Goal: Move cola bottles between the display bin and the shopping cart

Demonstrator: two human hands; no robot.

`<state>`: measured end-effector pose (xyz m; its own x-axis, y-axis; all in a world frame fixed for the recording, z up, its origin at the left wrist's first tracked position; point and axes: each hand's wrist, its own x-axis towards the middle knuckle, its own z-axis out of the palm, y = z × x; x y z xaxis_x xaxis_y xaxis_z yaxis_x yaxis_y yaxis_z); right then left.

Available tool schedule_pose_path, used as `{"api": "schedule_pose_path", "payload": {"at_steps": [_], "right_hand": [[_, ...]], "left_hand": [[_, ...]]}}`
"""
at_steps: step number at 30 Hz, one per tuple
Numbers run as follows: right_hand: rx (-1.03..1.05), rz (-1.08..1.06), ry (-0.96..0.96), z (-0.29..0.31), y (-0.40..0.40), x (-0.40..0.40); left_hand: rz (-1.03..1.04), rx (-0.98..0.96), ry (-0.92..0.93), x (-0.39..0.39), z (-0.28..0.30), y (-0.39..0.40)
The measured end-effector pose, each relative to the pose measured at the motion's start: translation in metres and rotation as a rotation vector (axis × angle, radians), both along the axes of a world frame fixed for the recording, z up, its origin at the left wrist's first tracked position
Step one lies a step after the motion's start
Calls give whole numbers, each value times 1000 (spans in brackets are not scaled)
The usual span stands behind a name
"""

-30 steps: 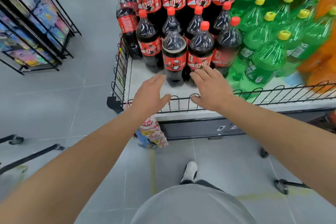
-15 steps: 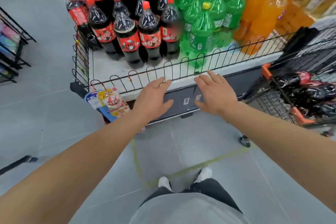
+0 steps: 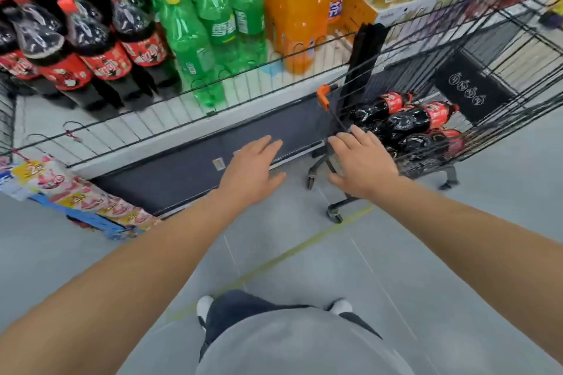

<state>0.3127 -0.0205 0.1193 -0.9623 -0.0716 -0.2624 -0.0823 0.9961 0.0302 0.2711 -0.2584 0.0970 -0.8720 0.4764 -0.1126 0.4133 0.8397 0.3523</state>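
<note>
Dark cola bottles (image 3: 100,49) with red labels and red caps stand upright at the left of the wire-fenced display bin (image 3: 170,113). To the right, a black wire shopping cart (image 3: 499,76) holds several cola bottles (image 3: 405,122) lying on their sides. My left hand (image 3: 253,167) is stretched forward, fingers straight, in front of the bin's dark base, holding nothing. My right hand (image 3: 362,161) is also flat and empty, just before the cart's near corner, fingertips close to the lying bottles.
Green bottles (image 3: 207,30) and orange bottles (image 3: 298,9) fill the bin's middle and right. Snack packets (image 3: 76,192) hang at the bin's lower left. The cart has an orange corner guard (image 3: 323,94) and castor wheels (image 3: 335,216). Grey floor with a yellow line lies below.
The view has swung right: the cola stack slid to the left edge and the cart came into full view. Both empty hands moved from the bin's fence toward the cart.
</note>
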Motion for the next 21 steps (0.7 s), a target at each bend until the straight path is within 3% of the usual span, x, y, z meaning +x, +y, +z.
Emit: {"api": "schedule_pose_path", "payload": {"at_steps": [10, 21], "right_hand": [[-16, -130, -62, -16, 170, 13], [-20, -316, -104, -35, 304, -68]], "left_hand": [[-68, 8, -44, -11, -4, 172], [-177, 41, -140, -109, -45, 312]]}}
